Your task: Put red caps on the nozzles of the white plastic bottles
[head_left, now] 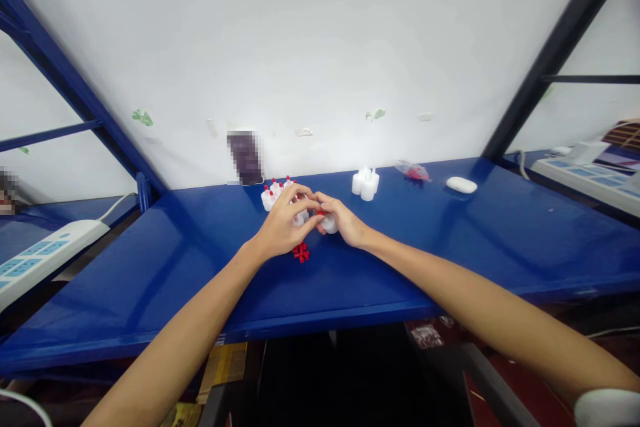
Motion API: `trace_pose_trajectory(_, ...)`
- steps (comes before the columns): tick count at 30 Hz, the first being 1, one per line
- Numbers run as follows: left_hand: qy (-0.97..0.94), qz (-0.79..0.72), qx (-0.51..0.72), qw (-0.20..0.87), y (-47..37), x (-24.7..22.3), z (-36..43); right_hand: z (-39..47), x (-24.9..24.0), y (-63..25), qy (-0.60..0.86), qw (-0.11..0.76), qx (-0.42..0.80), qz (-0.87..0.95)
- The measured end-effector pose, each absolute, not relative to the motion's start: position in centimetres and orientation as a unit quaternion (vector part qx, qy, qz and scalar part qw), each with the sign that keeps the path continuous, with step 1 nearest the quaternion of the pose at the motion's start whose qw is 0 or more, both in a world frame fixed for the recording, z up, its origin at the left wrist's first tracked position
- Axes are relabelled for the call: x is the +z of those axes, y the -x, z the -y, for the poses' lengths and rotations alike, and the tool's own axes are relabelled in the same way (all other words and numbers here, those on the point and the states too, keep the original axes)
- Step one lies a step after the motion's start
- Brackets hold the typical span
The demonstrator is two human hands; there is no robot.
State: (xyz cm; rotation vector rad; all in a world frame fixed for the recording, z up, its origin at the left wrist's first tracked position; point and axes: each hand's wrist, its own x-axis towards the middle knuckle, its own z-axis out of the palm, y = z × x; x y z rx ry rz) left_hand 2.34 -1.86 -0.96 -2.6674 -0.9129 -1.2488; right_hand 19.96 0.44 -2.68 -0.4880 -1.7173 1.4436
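Note:
Above the middle of the blue table, my two hands meet at the fingertips. My right hand (347, 221) is closed around a small white bottle (329, 224), which looks tilted. At the bottle's top is a red cap (321, 213), pinched by the fingers of my left hand (286, 221); the fingers partly hide it. Just behind my left hand stands a cluster of white bottles with red caps (270, 196), some of it covered by that hand. A small heap of loose red caps (301, 253) lies in front of my left hand.
White bottles without red caps (367, 184) stand together near the wall. Right of them are a clear bag with red pieces (415, 172) and a white oval case (461, 185). A pixelated dark upright object (246, 157) leans on the wall. Blue frame posts (120, 140) flank the table.

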Motion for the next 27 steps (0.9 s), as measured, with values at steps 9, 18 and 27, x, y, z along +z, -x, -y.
trace_pose_trajectory(9, 0.865, 0.323, -0.384, 0.02, -2.4, -0.5, 2.1, -0.1, -2.6, -20.6, 0.224, 0.397, 0.512, 0.728)
trace_pose_trajectory(18, 0.872, 0.312, -0.377, 0.011, -2.5, -0.9, 2.1, 0.5, -2.4, -20.7, 0.249, 0.4, 0.418, 0.777)
trace_pose_trajectory(27, 0.876, 0.292, -0.38, 0.049, -2.1, -0.6, 1.9, 0.3, -2.2, -21.0, 0.281, 0.368, 0.337, 0.82)
